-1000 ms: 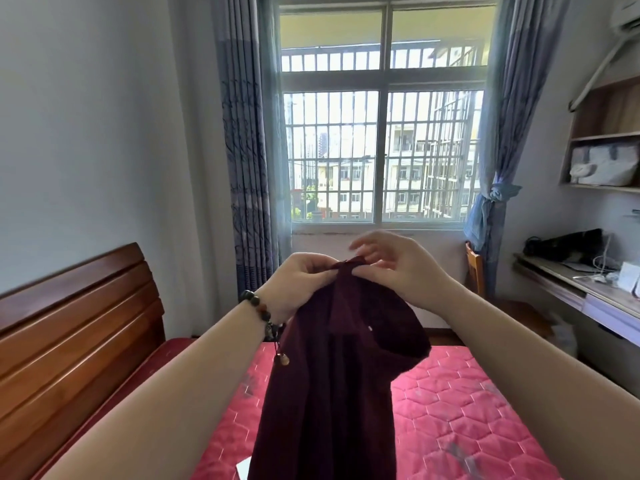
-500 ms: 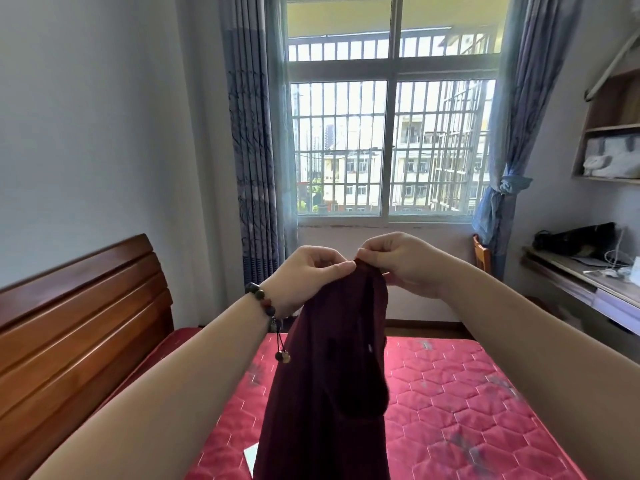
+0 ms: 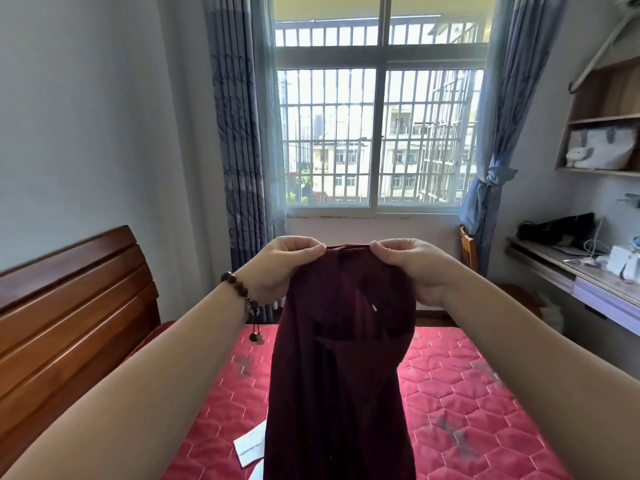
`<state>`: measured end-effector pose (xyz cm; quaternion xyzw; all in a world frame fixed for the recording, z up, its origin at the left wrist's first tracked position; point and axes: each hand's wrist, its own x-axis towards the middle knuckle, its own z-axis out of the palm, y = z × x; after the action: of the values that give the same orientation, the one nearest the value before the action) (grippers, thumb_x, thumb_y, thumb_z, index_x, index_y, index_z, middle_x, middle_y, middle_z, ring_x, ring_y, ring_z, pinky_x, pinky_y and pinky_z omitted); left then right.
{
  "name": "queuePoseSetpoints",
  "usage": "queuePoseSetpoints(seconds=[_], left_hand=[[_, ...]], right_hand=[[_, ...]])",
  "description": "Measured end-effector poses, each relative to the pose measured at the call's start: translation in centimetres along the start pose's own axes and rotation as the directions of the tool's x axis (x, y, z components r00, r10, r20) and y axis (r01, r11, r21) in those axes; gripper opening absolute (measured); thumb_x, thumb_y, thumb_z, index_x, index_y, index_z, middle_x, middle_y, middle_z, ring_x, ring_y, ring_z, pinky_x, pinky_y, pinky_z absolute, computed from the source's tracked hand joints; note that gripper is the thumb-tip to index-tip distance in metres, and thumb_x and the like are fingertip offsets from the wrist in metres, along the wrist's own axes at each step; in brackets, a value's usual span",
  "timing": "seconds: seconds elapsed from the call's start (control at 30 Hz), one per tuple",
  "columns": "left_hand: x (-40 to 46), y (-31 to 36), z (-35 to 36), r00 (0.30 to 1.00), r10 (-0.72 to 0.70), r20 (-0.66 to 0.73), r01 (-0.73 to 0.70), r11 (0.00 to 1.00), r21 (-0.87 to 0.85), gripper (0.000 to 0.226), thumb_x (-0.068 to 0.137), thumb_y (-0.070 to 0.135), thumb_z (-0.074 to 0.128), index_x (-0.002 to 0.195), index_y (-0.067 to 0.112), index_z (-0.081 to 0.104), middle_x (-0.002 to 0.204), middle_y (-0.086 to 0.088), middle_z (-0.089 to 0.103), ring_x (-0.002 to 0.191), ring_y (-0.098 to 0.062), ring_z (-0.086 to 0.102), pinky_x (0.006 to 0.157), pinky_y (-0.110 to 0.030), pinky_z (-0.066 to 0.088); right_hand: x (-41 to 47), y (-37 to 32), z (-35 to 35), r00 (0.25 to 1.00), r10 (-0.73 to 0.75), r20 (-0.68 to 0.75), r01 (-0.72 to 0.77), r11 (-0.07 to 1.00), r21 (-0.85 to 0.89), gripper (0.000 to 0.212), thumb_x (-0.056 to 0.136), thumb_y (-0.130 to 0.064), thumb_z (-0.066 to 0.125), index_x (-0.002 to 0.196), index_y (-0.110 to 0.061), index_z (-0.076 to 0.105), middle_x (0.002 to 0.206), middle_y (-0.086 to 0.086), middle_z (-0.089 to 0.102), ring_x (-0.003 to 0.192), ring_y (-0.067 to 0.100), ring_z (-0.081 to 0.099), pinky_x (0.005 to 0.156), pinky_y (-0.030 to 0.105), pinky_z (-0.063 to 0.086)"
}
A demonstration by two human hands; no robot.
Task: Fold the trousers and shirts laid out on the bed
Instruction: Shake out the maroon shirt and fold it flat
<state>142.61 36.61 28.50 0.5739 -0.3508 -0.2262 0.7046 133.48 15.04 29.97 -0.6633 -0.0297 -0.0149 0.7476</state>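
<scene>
A dark maroon garment (image 3: 341,368) hangs in the air in front of me, above the bed (image 3: 460,393) with its red quilted mattress. My left hand (image 3: 280,268) pinches the garment's top edge at the left. My right hand (image 3: 412,268) pinches the same edge at the right, so the top is stretched flat between them. The cloth drops straight down past the bottom of the view. Whether it is a shirt or trousers cannot be told. A bead bracelet (image 3: 242,296) sits on my left wrist.
A wooden headboard (image 3: 69,306) runs along the left. White paper pieces (image 3: 249,445) lie on the mattress behind the cloth. A barred window (image 3: 377,133) with curtains faces me. A wooden chair (image 3: 469,249), a cluttered desk (image 3: 571,275) and wall shelves (image 3: 602,133) stand at the right.
My hands have moved apart along the garment's top edge, which now lies spread between them instead of bunched. The cloth hangs wider and flatter.
</scene>
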Motion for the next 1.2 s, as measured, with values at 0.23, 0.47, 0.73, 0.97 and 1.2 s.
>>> queuePoseSetpoints(seconds=[0.23, 0.47, 0.73, 0.97, 1.2], left_hand=[[-0.1, -0.1, 0.4, 0.975, -0.152, 0.162, 0.125, 0.978, 0.167, 0.023, 0.087, 0.026, 0.062, 0.079, 0.005, 0.065, 0.081, -0.011, 0.063, 0.073, -0.020, 0.060, 0.071, -0.026, 0.053], [0.3, -0.2, 1.8, 0.993, -0.112, 0.048, 0.098, 0.969, 0.225, 0.023, 0.082, 0.027, 0.065, 0.072, 0.008, 0.059, 0.077, -0.012, 0.052, 0.064, -0.019, 0.048, 0.060, -0.027, 0.044], [1.3, -1.3, 2.8, 0.983, -0.153, 0.102, 0.123, 0.960, 0.252, 0.034, 0.077, 0.023, 0.071, 0.094, -0.006, 0.065, 0.084, -0.015, 0.062, 0.070, -0.018, 0.061, 0.069, -0.027, 0.053], [1.5, -1.1, 2.0, 0.996, -0.084, 0.023, 0.085, 0.995, -0.047, 0.014, 0.080, 0.012, 0.063, 0.079, 0.004, 0.074, 0.076, -0.011, 0.072, 0.066, -0.016, 0.069, 0.066, -0.027, 0.059], [1.7, -0.1, 1.2, 0.992, -0.123, -0.033, 0.121, 0.991, -0.057, 0.011, 0.079, 0.014, 0.061, 0.073, 0.008, 0.070, 0.073, -0.008, 0.067, 0.066, -0.017, 0.065, 0.068, -0.027, 0.056]], right_hand=[[0.7, 0.6, -0.1, 0.976, 0.069, 0.206, -0.078, 0.996, 0.037, 0.024, 0.084, -0.029, 0.062, 0.074, -0.010, 0.073, 0.079, 0.011, 0.070, 0.074, 0.022, 0.069, 0.077, 0.035, 0.058], [1.2, 1.4, -0.8, 0.985, 0.090, 0.147, -0.083, 0.995, -0.058, 0.026, 0.080, -0.030, 0.067, 0.083, -0.005, 0.073, 0.084, 0.014, 0.071, 0.076, 0.023, 0.069, 0.072, 0.034, 0.057], [1.3, 1.8, -1.1, 0.987, 0.096, 0.132, -0.093, 0.995, -0.028, 0.024, 0.076, -0.029, 0.070, 0.082, -0.005, 0.070, 0.078, 0.012, 0.070, 0.069, 0.020, 0.067, 0.067, 0.030, 0.058], [-0.3, 2.2, -4.1, 0.972, 0.194, 0.134, -0.145, 0.941, -0.306, 0.043, 0.069, -0.035, 0.082, 0.101, -0.009, 0.069, 0.094, 0.003, 0.069, 0.084, 0.012, 0.066, 0.072, 0.027, 0.054], [-1.1, 3.5, -5.3, 0.989, 0.131, 0.071, -0.137, 0.986, 0.096, 0.025, 0.078, -0.010, 0.063, 0.101, -0.002, 0.068, 0.085, 0.010, 0.071, 0.072, 0.020, 0.069, 0.065, 0.033, 0.058]])
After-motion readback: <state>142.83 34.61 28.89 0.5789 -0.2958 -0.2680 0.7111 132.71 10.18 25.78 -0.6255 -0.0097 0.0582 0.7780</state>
